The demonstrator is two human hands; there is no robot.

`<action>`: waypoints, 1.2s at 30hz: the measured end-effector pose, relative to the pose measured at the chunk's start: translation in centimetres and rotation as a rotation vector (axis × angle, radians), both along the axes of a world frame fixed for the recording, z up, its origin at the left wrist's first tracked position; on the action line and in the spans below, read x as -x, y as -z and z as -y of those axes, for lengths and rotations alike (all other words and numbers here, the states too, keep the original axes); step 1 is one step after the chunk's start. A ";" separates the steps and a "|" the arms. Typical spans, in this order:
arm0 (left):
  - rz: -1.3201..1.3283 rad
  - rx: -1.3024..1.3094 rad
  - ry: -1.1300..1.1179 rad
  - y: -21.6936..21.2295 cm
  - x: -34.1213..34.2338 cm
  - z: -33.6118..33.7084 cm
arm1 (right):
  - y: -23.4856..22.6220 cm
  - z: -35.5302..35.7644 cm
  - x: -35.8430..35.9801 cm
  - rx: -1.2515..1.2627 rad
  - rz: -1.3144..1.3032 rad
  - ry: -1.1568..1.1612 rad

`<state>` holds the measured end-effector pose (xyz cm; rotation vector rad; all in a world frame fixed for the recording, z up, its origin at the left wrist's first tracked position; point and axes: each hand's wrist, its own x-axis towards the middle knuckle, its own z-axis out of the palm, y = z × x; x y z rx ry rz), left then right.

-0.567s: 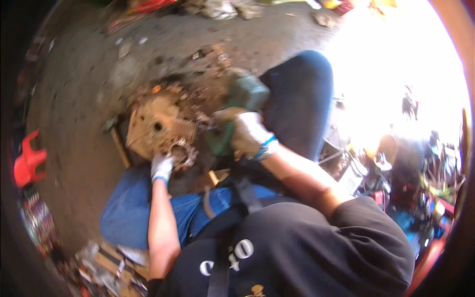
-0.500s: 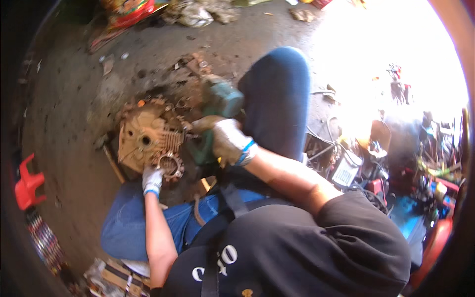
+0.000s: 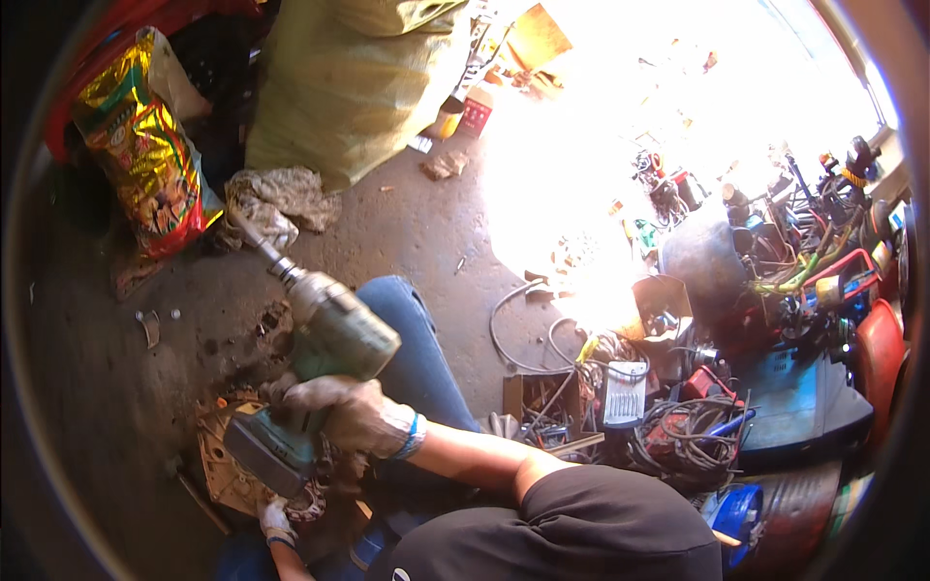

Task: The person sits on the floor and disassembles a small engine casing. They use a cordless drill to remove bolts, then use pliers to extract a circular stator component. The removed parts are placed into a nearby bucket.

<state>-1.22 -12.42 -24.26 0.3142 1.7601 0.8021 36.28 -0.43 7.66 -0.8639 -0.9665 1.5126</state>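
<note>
My right hand (image 3: pixel 368 416), in a dirty white work glove with a blue cuff, is wrapped round the handle of a green cordless impact wrench (image 3: pixel 344 327). The tool is raised, its long socket (image 3: pixel 262 244) aimed to the far left and its dark battery end towards me. Below it on the floor lies a tan metal engine casing (image 3: pixel 219 467), partly covered by the battery. My left hand (image 3: pixel 278 520), gloved too, grips the casing's near edge beside a round flange (image 3: pixel 308 504); some of its fingers are hidden.
A shiny gold and red bag (image 3: pixel 150 160), a rag (image 3: pixel 281 198) and a large yellow-green sack (image 3: pixel 354 97) are at the far left. On the right sit coiled cables (image 3: pixel 678 441), an open cardboard box (image 3: pixel 664 308), a blue case (image 3: pixel 799 402) and piled tools. Glare washes out the far right.
My right hand has lifted the impact wrench off the casing and swung it up, its socket now towards the far left. The view has turned to the right and farther out. My left hand stays at the casing.
</note>
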 end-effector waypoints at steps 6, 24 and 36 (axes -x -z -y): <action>-0.100 0.320 0.159 2.8 1.9 -0.3 | -5.6 -1.5 -6.6 0.132 -0.873 0.120; -0.392 0.225 0.346 4.5 5.9 4.4 | 20.6 5.8 -26.8 0.211 1.574 0.409; -0.437 0.305 0.329 -6.6 -0.5 2.6 | 27.5 7.3 -26.9 0.817 0.949 0.970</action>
